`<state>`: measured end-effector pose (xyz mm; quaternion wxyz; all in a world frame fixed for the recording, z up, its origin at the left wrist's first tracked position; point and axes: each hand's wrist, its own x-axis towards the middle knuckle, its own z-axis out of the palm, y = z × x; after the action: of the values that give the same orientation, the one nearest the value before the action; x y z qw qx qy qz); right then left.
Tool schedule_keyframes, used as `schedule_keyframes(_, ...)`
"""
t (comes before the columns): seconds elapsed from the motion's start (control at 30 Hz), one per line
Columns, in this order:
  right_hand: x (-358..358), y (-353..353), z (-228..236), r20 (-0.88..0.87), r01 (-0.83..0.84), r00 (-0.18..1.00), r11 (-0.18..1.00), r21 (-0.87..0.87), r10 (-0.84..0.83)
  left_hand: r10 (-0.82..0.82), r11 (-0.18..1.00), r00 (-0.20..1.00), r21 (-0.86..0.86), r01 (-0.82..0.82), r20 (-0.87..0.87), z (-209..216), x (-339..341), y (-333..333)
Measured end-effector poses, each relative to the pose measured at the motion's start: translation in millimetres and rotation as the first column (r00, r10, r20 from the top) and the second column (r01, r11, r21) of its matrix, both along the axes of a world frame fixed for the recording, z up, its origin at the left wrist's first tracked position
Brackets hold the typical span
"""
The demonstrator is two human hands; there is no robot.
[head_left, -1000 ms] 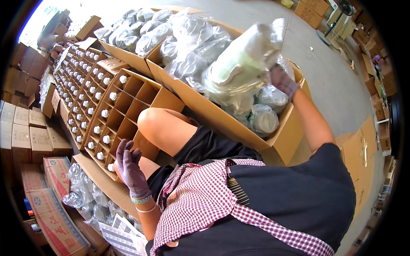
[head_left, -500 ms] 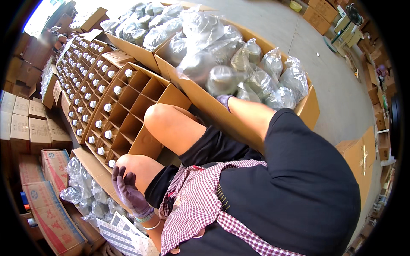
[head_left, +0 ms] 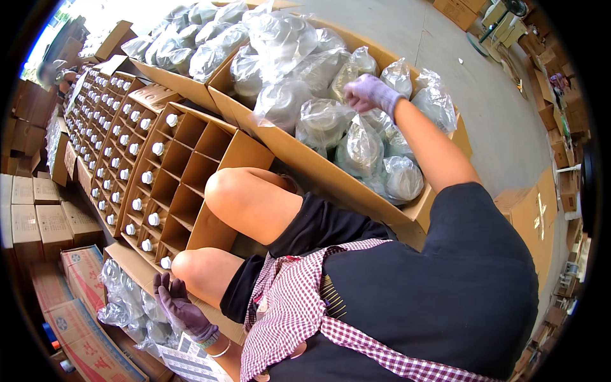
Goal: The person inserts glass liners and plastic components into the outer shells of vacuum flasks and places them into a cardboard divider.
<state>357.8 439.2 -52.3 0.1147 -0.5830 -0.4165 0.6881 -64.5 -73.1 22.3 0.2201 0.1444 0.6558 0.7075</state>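
My right hand (head_left: 375, 95), in a lilac glove, is over a long open carton (head_left: 305, 146) of clear plastic bags. Its fingers are curled closed. Just below them a clear plastic bag (head_left: 360, 149) rises to a peak; whether they grip it is hidden. Rounded, dark greyish things show through the bags. Beside my left knee, my left hand (head_left: 181, 309) is raised in a purple glove, fingers apart and holding nothing. In front of my knees stands a divided carton (head_left: 251, 156) with white-capped bottles (head_left: 158, 149) in its left cells; several cells near my knees hold none.
More divided cartons of capped bottles (head_left: 95, 137) run off to the far left. Bagged things (head_left: 137, 305) and printed sheets (head_left: 191, 363) lie by my left hand. Stacked boxes (head_left: 89, 331) stand at the left; a fan (head_left: 512, 7) is at the far right.
My right hand has risen from the carton's near side to over the bags. Bags near it have shifted. My left hand stays open, slightly lower in view, as the view has shifted.
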Motion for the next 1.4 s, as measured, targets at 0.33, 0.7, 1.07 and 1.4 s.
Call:
schedule_keyframes(0.33, -28.5, 59.8, -228.8, 0.797, -0.839, 0.406, 0.528, 0.132, 0.447, -0.145, 0.989, 0.988, -0.030, 0.144, -0.051, 19.6, 35.1, 32.2)
schedule_keyframes(0.7, -2.4, 3.9, -173.4, 0.033, 0.411, 0.911, 0.912, 0.013, -0.411, -0.248, 0.964, 0.969, 0.092, 0.249, -0.022, 0.5, 39.5, 42.6)
schedule_keyframes(1.07, 65.2, -82.6, 109.7, -0.179, 0.373, 0.928, 0.810, 0.452, -0.327, -0.223, 0.972, 0.974, 0.074, 0.225, -0.032, 11.1, 37.0, 29.4)
schedule_keyframes(1.4, 12.7, -186.6, 183.6, 0.189, -0.187, 0.981, -0.047, 0.981, 0.046, -0.785, 0.610, 0.580, 0.426, 0.668, 0.216, 17.9, 106.3, 59.1)
